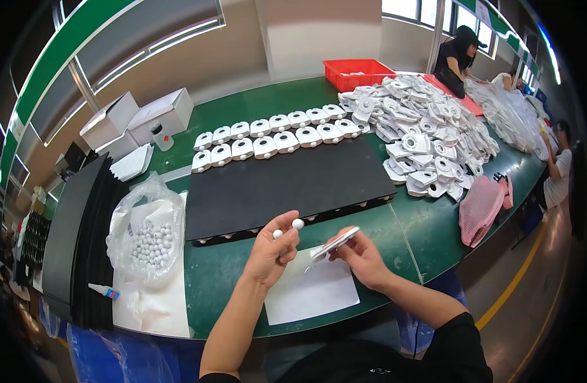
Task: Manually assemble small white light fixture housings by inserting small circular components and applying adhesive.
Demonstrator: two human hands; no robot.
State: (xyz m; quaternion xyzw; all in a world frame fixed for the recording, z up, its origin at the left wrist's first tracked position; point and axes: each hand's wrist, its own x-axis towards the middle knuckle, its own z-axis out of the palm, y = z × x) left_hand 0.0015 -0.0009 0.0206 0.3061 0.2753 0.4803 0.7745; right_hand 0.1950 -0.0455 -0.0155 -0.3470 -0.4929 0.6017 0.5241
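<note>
My left hand (272,254) is closed on small white balls; one white ball (298,224) shows at the fingertips and a second lies against the fingers. Close by on the right, my right hand (365,260) pinches a flat white plastic part (335,243), tilted nearly edge-on. The part and the balls are apart. Below both hands lies a white sheet of paper (312,293). Beyond them, two rows of white plastic parts (284,140) with round holes stand along the far side of a black board (287,185).
A clear bag of white balls (152,246) and a small glue bottle (104,291) are at left, beside stacked black boards (76,242). A heap of white parts (427,137), a red bin (357,71) and a pink mesh bag (480,209) are at right. Other people work beyond.
</note>
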